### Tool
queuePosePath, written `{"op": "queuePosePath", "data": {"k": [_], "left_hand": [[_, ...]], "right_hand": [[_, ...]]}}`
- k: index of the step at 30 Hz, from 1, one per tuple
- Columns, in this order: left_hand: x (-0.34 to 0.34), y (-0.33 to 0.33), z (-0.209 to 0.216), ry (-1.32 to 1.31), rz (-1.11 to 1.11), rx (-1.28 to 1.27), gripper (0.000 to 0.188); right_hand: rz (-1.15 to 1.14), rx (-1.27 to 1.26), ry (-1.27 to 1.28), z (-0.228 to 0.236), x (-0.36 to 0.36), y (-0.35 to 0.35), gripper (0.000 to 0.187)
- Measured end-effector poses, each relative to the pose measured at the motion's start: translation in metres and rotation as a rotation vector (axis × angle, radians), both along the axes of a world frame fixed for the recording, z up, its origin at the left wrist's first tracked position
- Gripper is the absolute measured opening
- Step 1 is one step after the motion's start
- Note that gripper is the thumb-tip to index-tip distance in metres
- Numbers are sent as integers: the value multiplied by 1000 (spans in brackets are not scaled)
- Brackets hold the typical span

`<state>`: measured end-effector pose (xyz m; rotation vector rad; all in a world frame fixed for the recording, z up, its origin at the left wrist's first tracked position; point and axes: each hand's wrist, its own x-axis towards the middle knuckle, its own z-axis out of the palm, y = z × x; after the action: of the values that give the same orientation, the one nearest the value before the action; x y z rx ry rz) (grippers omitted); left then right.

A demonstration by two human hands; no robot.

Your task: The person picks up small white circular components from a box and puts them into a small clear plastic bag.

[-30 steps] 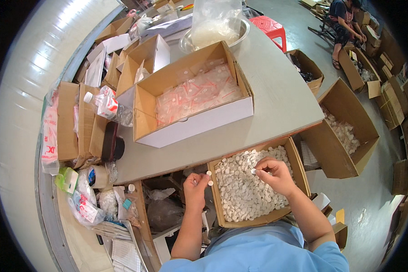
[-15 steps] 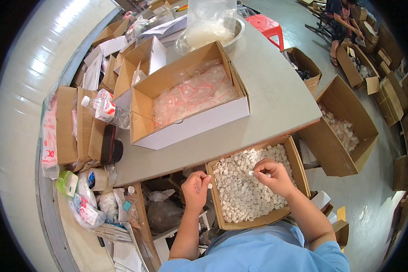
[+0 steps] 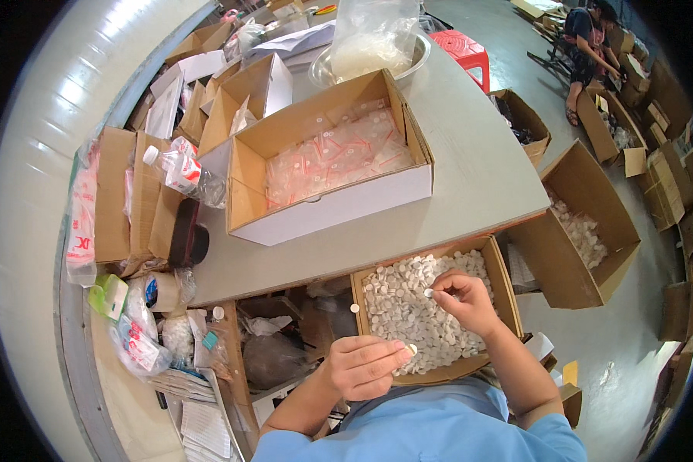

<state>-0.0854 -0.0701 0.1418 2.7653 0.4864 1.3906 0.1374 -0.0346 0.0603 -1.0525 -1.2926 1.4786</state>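
A shallow cardboard box (image 3: 507, 286) on my lap side, under the table edge, is full of small white round caps (image 3: 412, 304). Over its near left corner is my left hand (image 3: 368, 368), closed, pinching a small whitish round cap (image 3: 413, 349) between thumb and fingertips. My right hand (image 3: 468, 302), above the right half of the box, pinches another white cap (image 3: 429, 292) between thumb and forefinger. A single white cap (image 3: 354, 308) shows at the box's left edge, apart from both hands; whether it rests on the rim or is in the air I cannot tell.
On the grey table (image 3: 485, 169) stands a white-sided carton (image 3: 339, 209) of clear bags with red strips. Behind it is a metal bowl (image 3: 422, 58) with a plastic bag. A plastic bottle (image 3: 208, 187) leans at left. A large carton (image 3: 554, 258) stands right; a person (image 3: 585, 46) sits far right.
My left hand has moved down and right, its fingers now pointing toward the right. A white cap stays near where that hand was. My right hand has hardly moved.
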Motion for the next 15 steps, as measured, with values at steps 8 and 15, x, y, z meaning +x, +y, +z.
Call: {"op": "queuePosePath", "data": {"k": [8, 15], "left_hand": [[1, -2, 4, -42, -13, -117, 31], [12, -10, -16, -465, 119, -560, 36]], "right_hand": [[46, 42, 27, 1, 2, 0, 4], [20, 62, 56, 4, -2, 0, 4]]}}
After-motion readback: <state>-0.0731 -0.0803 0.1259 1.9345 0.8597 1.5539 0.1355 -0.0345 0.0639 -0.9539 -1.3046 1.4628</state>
